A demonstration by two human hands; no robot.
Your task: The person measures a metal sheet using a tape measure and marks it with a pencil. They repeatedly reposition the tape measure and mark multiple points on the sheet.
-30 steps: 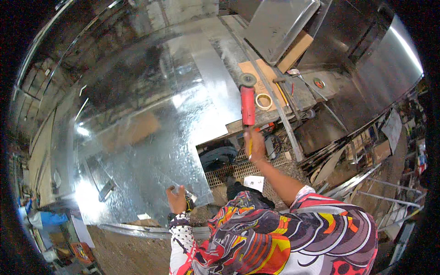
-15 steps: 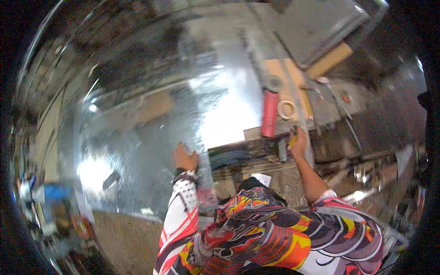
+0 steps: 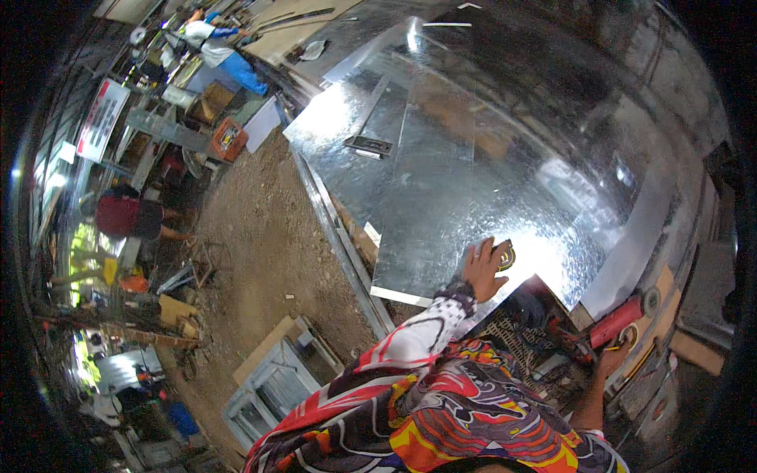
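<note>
My left hand (image 3: 481, 272) is spread over a large shiny metal sheet (image 3: 426, 197), its fingers apart. Between its thumb and forefinger shows a round yellow-and-black thing (image 3: 507, 257), perhaps a tape measure; whether the hand touches it is unclear. At the lower right, my right hand (image 3: 615, 359) is closed around a small yellow thing (image 3: 613, 348), mostly hidden by the fingers. Just beyond that hand lies a red cylindrical thing (image 3: 617, 322) next to a grey ring (image 3: 650, 298). Farther off on the sheet rests a metal square (image 3: 369, 145) with a long blade.
A metal-edged side of the work table (image 3: 335, 221) runs along the gravel floor (image 3: 256, 236) at left. On that floor stands a grey metal frame (image 3: 276, 386). Two other people, one in a white top (image 3: 209, 43) and one in dark red (image 3: 118, 215), are farther off.
The view has swung left, bringing the floor and other people into sight. My left hand stays over the sheet, now beside the round yellow-and-black thing. My right hand still holds the yellow thing.
</note>
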